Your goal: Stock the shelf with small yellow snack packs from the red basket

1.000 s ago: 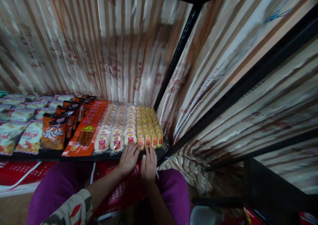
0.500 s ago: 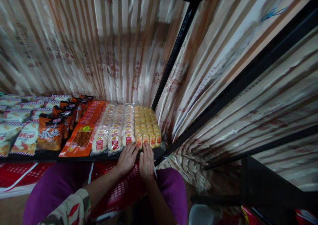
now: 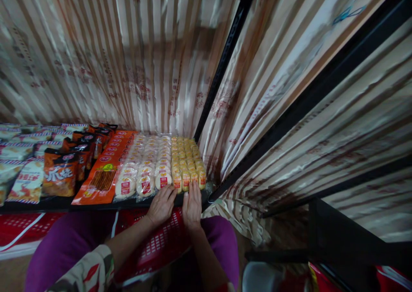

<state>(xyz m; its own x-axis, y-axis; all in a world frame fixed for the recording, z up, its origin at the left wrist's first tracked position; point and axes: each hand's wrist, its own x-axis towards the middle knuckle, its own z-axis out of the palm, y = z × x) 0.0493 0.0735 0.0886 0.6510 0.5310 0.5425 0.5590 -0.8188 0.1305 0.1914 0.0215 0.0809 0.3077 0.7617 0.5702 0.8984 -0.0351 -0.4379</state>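
Note:
My left hand (image 3: 161, 205) and my right hand (image 3: 192, 205) rest side by side at the front edge of a low black shelf (image 3: 48, 205). Their fingers lie stretched forward, touching the front row of small yellow wrapped cakes (image 3: 188, 163). The left fingertips reach where the yellow cakes meet rows of round white wrapped cakes (image 3: 144, 167). Neither hand holds anything.
Left of the cakes lie orange flat packs (image 3: 106, 174), dark orange snack bags (image 3: 61, 176) and pale snack bags (image 3: 19, 171). A red plastic basket (image 3: 161, 244) sits on my lap. A striped curtain (image 3: 112, 56) hangs behind the shelf; a black upright post (image 3: 222, 64) stands at its right corner.
The view drifted slightly to the right. Both hands stayed at the front row of cakes, with the right hand edging a little forward onto the yellow cakes.

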